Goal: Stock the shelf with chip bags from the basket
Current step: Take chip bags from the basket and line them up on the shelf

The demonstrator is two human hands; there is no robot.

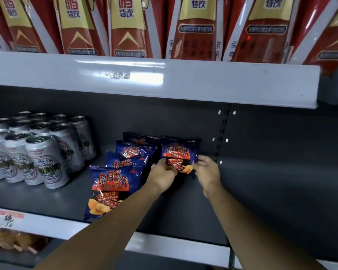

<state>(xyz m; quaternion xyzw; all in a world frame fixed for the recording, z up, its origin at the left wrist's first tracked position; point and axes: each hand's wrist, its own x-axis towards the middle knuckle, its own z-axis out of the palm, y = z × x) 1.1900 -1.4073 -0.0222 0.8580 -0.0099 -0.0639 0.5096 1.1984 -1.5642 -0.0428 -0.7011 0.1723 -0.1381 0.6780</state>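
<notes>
A blue chip bag with flame print stands upright deep on the grey shelf. My left hand grips its lower left edge and my right hand grips its lower right corner. To its left, a row of several matching chip bags runs from the shelf front toward the back, the front one leaning. The basket is out of view.
A block of silver drink cans fills the shelf's left part. Red and gold cartons line the shelf above, over a white shelf edge. The shelf right of the bags is bare. Packaged snacks lie on the shelf below, left.
</notes>
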